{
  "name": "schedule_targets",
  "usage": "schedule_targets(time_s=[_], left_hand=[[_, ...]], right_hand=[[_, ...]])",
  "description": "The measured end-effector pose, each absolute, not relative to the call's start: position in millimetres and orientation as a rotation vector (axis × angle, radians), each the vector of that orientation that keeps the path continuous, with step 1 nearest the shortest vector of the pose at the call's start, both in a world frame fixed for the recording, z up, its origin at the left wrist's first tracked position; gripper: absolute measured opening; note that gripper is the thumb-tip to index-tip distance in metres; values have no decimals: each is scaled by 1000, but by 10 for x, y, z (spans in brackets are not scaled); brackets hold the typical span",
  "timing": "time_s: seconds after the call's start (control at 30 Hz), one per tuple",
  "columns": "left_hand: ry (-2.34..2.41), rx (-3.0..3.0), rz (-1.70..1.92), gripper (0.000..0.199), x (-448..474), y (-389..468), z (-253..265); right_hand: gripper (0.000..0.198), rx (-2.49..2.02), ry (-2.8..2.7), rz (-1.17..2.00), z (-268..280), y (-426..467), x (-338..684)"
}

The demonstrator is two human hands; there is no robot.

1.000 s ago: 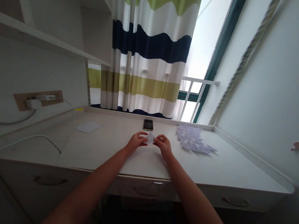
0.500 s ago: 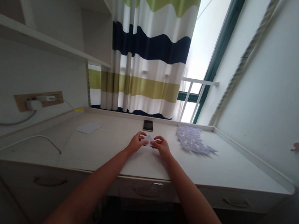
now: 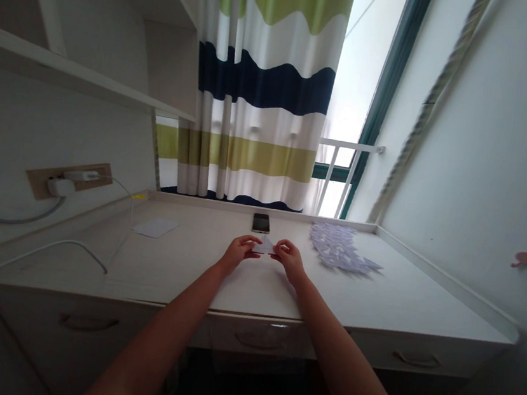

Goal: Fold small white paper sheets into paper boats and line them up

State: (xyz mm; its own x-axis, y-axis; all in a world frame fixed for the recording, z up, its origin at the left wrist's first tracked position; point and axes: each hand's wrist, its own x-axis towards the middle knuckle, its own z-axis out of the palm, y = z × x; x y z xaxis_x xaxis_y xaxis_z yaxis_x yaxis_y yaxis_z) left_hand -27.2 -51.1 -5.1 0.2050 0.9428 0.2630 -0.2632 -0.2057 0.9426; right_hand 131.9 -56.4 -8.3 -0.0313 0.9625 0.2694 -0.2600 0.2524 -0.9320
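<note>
A small piece of folded white paper (image 3: 264,245) is held between my two hands above the middle of the desk. It has a triangular shape with its point away from me. My left hand (image 3: 238,253) pinches its left corner between thumb and fingers. On the other side, my right hand (image 3: 288,259) grips the right corner in the same way. Just beyond the paper lies a dark phone (image 3: 261,223). To the right, many folded white paper pieces (image 3: 341,249) are laid in overlapping rows.
Flat white paper sheets (image 3: 156,228) lie on the left of the white desk (image 3: 177,276). A white cable (image 3: 70,242) crosses the desk's left side from the plugs at the wall socket (image 3: 68,180). A raised rim borders the desk, and shelves (image 3: 90,80) overhang its left.
The fingers have shifted on the paper: both thumbs have moved from its middle toward the lower edge and the corners, so more of the triangle shows. The other things lie where they were.
</note>
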Motion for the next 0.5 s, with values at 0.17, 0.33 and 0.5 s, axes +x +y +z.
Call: schedule_targets(time_s=[0.17, 0.33, 0.5], left_hand=[[733, 1308, 1318, 15, -285, -485, -77], [809, 1425, 1320, 16, -301, -497, -61], [910, 1556, 1339, 22, -316, -486, -51]], right_hand=[[14, -817, -1196, 1137, -119, -513, 1318], [13, -837, -1222, 1082, -135, -496, 1326], [14, -836, -1229, 1098, -111, -523, 1338]])
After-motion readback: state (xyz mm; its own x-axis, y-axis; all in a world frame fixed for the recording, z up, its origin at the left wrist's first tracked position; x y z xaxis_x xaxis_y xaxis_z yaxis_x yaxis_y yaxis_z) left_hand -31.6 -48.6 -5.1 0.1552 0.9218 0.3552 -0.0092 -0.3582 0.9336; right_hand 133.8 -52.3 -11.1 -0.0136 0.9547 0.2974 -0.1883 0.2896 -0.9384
